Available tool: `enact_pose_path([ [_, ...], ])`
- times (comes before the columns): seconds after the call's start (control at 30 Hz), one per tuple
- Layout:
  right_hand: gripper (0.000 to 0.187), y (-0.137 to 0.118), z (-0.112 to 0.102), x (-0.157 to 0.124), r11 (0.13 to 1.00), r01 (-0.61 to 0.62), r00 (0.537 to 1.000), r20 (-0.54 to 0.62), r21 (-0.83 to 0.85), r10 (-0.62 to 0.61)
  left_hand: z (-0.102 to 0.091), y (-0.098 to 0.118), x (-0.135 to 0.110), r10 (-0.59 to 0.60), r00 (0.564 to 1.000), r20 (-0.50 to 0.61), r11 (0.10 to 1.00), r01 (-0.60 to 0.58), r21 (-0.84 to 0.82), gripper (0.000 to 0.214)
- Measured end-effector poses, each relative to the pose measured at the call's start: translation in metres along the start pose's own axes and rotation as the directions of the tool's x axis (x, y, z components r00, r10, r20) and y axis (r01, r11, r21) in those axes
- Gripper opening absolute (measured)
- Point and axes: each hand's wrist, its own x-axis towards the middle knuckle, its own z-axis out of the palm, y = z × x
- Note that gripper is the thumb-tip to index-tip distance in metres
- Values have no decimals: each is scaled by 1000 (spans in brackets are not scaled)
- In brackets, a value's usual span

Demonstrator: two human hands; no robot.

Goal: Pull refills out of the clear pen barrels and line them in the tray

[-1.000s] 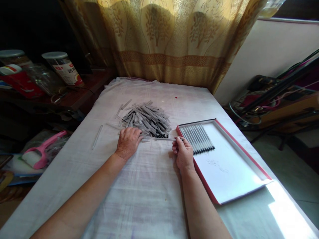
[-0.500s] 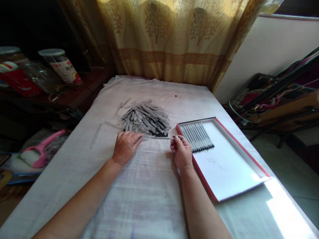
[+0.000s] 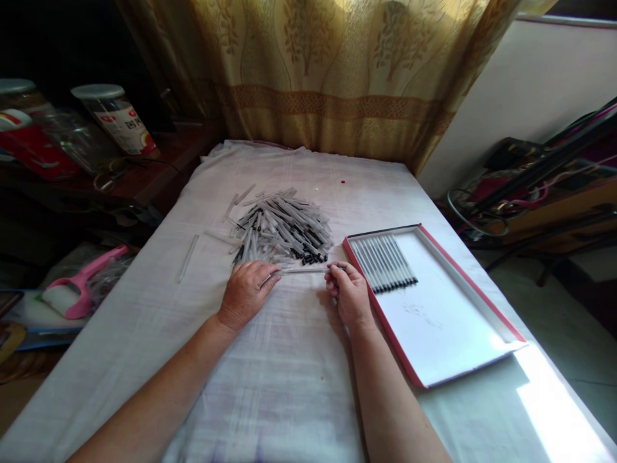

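Observation:
A thin clear pen (image 3: 304,271) lies level between my two hands, just in front of the pile. My left hand (image 3: 247,290) pinches its left end, the fingertips hiding that tip. At the other end, the thumb and fingers of my right hand (image 3: 350,294) close on it. Behind my hands is a loose heap of clear and black pen parts (image 3: 284,225). To the right, a shallow red-edged box lid (image 3: 396,341) holds a neat row of pens (image 3: 383,262), their black ends toward me.
A single clear tube (image 3: 187,258) lies left of the heap on the white cloth (image 3: 279,392). Small red (image 3: 342,182) and white bits are at the back. Jars (image 3: 118,122) and a pink-handled tool (image 3: 87,283) stand left; a curtain (image 3: 328,96) hangs behind.
My hands have come slightly closer together along the pen, so less of it shows between them. The whole view has shifted a little. The heap and the row in the lid look the same.

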Motion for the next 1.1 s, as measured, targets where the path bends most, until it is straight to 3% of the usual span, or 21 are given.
enact_pose_path([
  [0.23,22,-7,-3,-3,994,-16,997,80,-110,25,0,1,-6,-20,1000,15,996,21,-87,20],
  [0.33,20,-13,-9,-4,958,-56,966,227,-283,123,-1,1,-12,-7,999,49,994,12,-108,21],
  [0.43,17,-13,-16,-5,894,-2,911,367,-448,186,-1,1,-19,24,996,90,990,-11,-143,20],
  [0.7,13,-3,-16,-5,808,248,882,470,-535,40,3,-4,-26,27,998,51,970,-14,-243,21],
  [0.9,11,-3,-13,-4,787,313,860,510,-532,3,3,-4,-26,80,996,38,965,-68,-254,19],
  [1.1,16,-6,-9,-7,713,356,859,511,-605,5,6,-4,-25,30,998,54,969,-16,-248,19],
])
